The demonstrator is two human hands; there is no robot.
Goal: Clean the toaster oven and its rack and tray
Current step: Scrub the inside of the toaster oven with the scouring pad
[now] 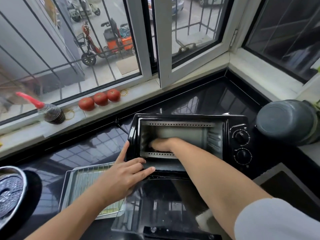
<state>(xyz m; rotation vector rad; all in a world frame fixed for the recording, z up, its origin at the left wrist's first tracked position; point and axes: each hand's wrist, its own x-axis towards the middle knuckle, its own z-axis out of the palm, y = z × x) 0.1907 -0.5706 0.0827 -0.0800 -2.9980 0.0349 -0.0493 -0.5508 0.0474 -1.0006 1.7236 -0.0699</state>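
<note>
The black toaster oven (237, 121) stands on the dark counter with its glass door (164, 205) folded down toward me. My right hand (162, 143) reaches inside the cavity, its fingers bent over a dark pad (161, 151) on the oven floor. My left hand (124, 177) rests on the oven's lower left front corner, fingers straight along the frame and thumb up its side. The metal tray (68, 187) lies on the counter left of the door, with the wire rack (86, 177) lying in it.
Three tomatoes (100, 98) and a sauce bottle (52, 113) sit on the window sill. A grey pot (287, 122) stands right of the oven. A metal lid (10, 191) is at the left edge. A white cloth (204, 220) lies under my right forearm.
</note>
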